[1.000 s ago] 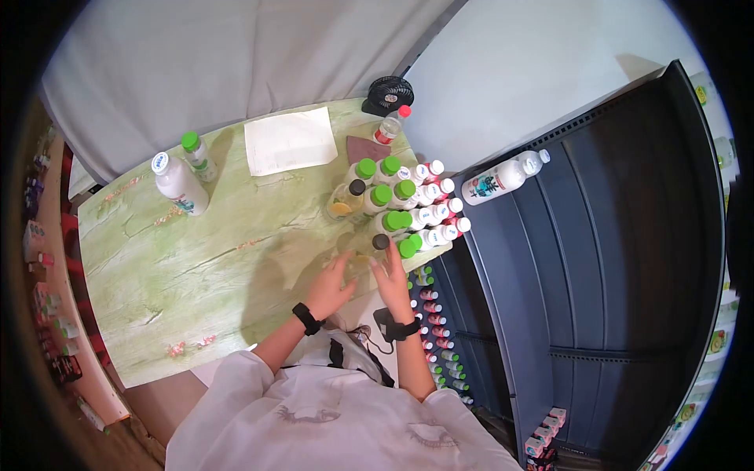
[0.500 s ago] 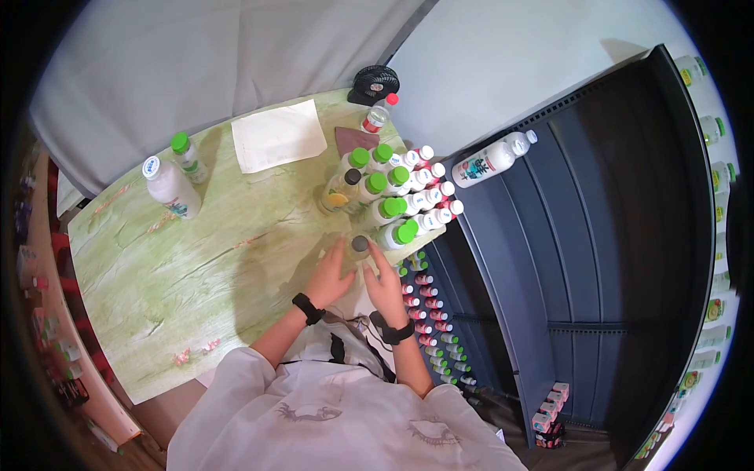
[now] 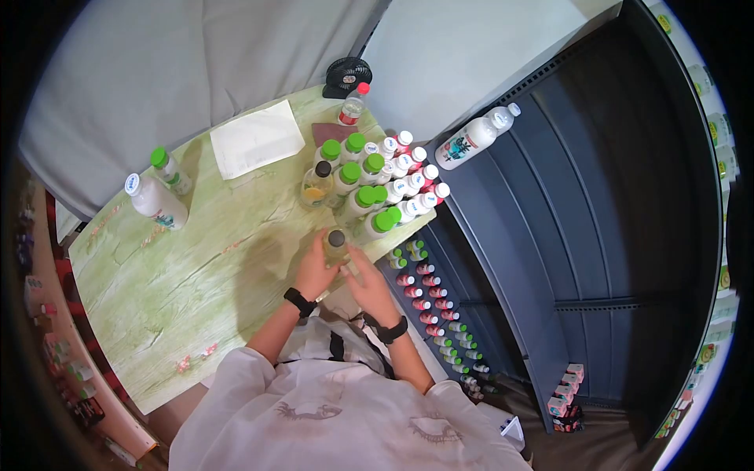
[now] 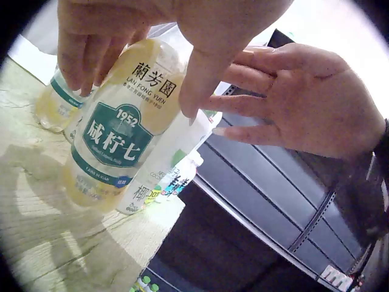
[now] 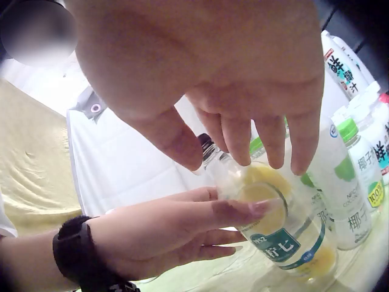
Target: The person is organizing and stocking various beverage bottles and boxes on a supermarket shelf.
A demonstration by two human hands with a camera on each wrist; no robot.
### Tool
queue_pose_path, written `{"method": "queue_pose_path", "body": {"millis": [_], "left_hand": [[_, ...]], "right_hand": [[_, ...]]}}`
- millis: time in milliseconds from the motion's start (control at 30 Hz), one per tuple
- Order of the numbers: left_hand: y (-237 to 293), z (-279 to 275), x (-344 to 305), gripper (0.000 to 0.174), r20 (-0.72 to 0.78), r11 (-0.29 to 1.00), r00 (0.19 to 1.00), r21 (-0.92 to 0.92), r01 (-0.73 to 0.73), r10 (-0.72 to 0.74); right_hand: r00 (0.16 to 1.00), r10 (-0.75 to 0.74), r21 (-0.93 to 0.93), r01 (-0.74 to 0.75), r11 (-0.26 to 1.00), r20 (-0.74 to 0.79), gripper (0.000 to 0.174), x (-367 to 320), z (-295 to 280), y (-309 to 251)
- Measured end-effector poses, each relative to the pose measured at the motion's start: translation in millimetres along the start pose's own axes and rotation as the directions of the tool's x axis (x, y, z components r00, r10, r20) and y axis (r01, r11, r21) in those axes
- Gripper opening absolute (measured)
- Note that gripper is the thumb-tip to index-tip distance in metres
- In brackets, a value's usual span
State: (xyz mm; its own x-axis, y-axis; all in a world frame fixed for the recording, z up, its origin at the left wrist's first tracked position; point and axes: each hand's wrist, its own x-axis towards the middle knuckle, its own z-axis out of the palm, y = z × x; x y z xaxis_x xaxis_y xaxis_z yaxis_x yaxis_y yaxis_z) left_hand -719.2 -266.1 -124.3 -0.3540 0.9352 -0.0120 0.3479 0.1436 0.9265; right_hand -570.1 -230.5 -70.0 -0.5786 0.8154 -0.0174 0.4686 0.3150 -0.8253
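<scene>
My left hand [image 3: 316,271] curls round the upper part of a clear lemon drink bottle [image 4: 115,140], thumb on one side and fingers on the other. The bottle has a dark cap, a green label and yellow lemon slices printed on it, and leans in both wrist views. My right hand [image 3: 369,290] is just to the right of it, fingers loosely extended; in the left wrist view its palm [image 4: 316,100] shows with nothing held. Farther back on the table stands a second dark-capped lemon bottle [image 3: 316,188], beside several green-capped white bottles [image 3: 363,200].
Rows of white-capped bottles [image 3: 408,208] reach the table's right edge. A white bottle [image 3: 153,202] and a green-capped one [image 3: 170,173] stand at left. Paper [image 3: 258,140], a red-capped bottle [image 3: 353,104] and a small fan [image 3: 347,77] are behind. Dark shelving [image 3: 503,220] stands right.
The lemon drink bottle has moved away from the bottle group, toward my body. My left hand has closed round it, and my right hand has drawn back from it. The head view has shifted.
</scene>
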Motion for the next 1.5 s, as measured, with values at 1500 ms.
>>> {"method": "queue_pose_path", "body": {"millis": [1500], "left_hand": [[163,276,-24,0.067,0.216,0.953,0.934,0.039,-0.301,0.286]], "right_hand": [[0.998,-0.013,0.024,0.014,1.000,-0.067,0.059,-108,-289,166]]}}
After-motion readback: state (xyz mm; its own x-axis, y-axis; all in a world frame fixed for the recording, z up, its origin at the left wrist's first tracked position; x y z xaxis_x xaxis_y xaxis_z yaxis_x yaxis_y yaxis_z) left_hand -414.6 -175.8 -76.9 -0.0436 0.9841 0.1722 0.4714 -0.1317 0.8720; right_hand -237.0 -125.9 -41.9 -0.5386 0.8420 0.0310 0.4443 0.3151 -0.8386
